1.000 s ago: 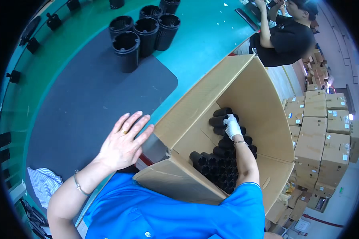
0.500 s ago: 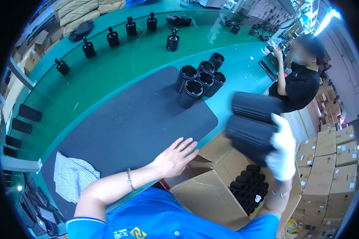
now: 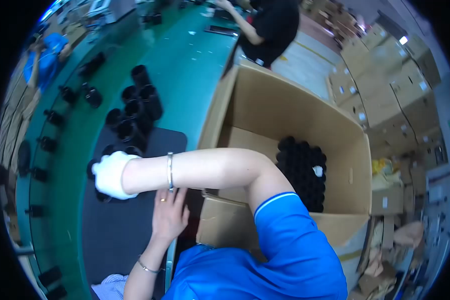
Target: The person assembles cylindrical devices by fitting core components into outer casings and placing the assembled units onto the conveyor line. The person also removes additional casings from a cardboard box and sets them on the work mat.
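Observation:
My right hand (image 3: pixel 114 175), in a white glove, reaches across to the left over the dark mat (image 3: pixel 120 235). It is closed on black ribbed cylinders (image 3: pixel 91 169), which show around the glove's edges; the fingertips are hidden. Just beyond it stands a group of open-topped black ribbed cylinders (image 3: pixel 147 102). Beneath my right forearm, my bare left hand (image 3: pixel 169 216) lies open near the mat's edge, holding nothing, its fingers partly covered by that arm.
An open cardboard box (image 3: pixel 297 95) at right holds many black cylinders (image 3: pixel 302 172). Black parts with knobbed tops (image 3: pixel 53 118) line the green bench (image 3: pixel 67 200). A striped cloth (image 3: pixel 110 287) lies nearest me. A person in black (image 3: pixel 272 30) is at the far end; stacked cartons (image 3: pixel 380 85) stand right.
My right hand has swung from above the box to the mat, carrying the black cylinders. The view has turned right, bringing more of the box into sight.

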`<state>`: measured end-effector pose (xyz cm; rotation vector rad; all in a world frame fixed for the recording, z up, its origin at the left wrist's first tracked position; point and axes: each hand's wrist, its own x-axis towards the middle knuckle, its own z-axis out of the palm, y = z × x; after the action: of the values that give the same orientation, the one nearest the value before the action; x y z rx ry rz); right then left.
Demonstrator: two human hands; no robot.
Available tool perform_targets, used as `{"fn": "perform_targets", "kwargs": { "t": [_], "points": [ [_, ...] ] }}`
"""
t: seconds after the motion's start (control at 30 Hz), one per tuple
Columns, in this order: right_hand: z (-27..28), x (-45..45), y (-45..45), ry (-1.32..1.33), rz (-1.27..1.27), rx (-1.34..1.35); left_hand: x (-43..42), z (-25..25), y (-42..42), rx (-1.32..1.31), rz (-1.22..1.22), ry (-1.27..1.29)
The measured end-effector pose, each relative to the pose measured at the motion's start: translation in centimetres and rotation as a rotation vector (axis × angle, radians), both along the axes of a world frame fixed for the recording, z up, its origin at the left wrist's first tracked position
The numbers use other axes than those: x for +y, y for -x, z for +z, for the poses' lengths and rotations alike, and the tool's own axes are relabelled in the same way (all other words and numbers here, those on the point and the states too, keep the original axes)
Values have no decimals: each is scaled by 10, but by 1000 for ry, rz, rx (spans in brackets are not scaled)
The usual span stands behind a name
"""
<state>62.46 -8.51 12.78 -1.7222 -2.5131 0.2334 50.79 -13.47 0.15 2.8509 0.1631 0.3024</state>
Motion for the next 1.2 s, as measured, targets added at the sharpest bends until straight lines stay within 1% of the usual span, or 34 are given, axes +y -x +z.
{"fn": "perform_targets", "kwargs": {
  "t": [0.03,0.1,0.13,0.17,0.23,0.27,0.3,0.33,0.37,0.43,0.5,0.53,0.6,0.67,0.7,0.77,0.8,0.93,0.97,1.1,1.13,1.2],
  "points": [
    [11,-13,-6,14,-37,10,-1,-2,0,10,-37,14],
    [35,-47,-22,-115,-50,51,-4,-4,0,104,49,11],
    [49,-64,-34,-75,-33,8,-4,-5,0,113,38,25],
    [51,-83,-49,-69,-149,63,-4,-3,-1,87,17,3],
    [32,-134,-92,-435,-246,106,-5,1,-6,29,-1,-26],
    [31,-162,-113,-379,-396,126,-6,1,-8,-3,-1,-34],
    [28,-187,-139,-153,-593,350,-5,2,-8,12,1,-12],
    [10,-217,-170,-261,-665,294,-5,2,-8,27,1,7],
    [-8,-246,-195,-141,-902,415,-4,1,-9,36,16,33],
    [-57,-300,-234,80,-1374,649,-2,-2,-10,43,15,0],
    [-132,-360,-240,143,-1530,628,-2,-4,-7,64,22,2],
    [-156,-378,-229,286,-1469,423,-2,-6,-8,63,27,-12],
    [-190,-412,-204,408,-1193,248,-2,-11,-12,63,33,-37],
    [-222,-429,-185,443,-992,176,-2,-15,-12,83,30,-24],
    [-222,-424,-174,452,-994,190,-2,-16,-12,88,35,-21],
    [-217,-410,-157,641,-668,155,1,-18,-11,91,43,-20],
    [-220,-411,-153,645,-673,164,2,-18,-12,99,36,-19],
    [-227,-410,-145,539,-530,-15,3,-20,-11,120,49,-18],
    [-228,-409,-143,543,-526,-14,3,-20,-11,124,51,-15],
    [-233,-405,-130,707,-805,-53,3,-19,-10,130,50,4],
    [-235,-404,-125,710,-802,-53,3,-20,-10,132,52,6],
    [-237,-402,-117,684,-903,-99,4,-21,-10,122,53,4]
  ]
}}
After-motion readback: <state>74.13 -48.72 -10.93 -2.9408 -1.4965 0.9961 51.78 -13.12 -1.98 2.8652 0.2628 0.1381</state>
